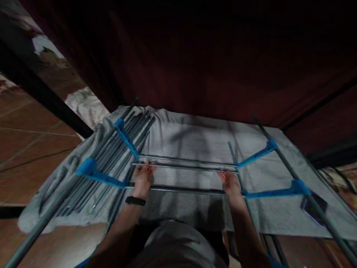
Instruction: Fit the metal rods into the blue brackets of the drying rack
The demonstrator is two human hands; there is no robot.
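Note:
My left hand (143, 178) pinches a thin metal tube (181, 167) close to its left end; a dark band circles that wrist. Near the tube's other end, the fingers of my right hand (229, 181) are closed on it. The tube lies crosswise between a far crossbar (189, 160) and a near crossbar (184, 190). These crossbars run between uprights fitted with blue plastic brackets: a far left one (127, 139), a near left one (104, 178), a far right one (255, 154) and a near right one (275, 193). Both tube ends look unattached, though blur limits detail.
Several loose metal tubes (111, 163) lie bundled at left on a grey cloth (192, 137). Long outer poles, left (47, 216) and right (287, 163), slant toward me. A phone (314, 209) rests at right. Behind hangs a dark red curtain (195, 67); a dark post (50, 93) stands left.

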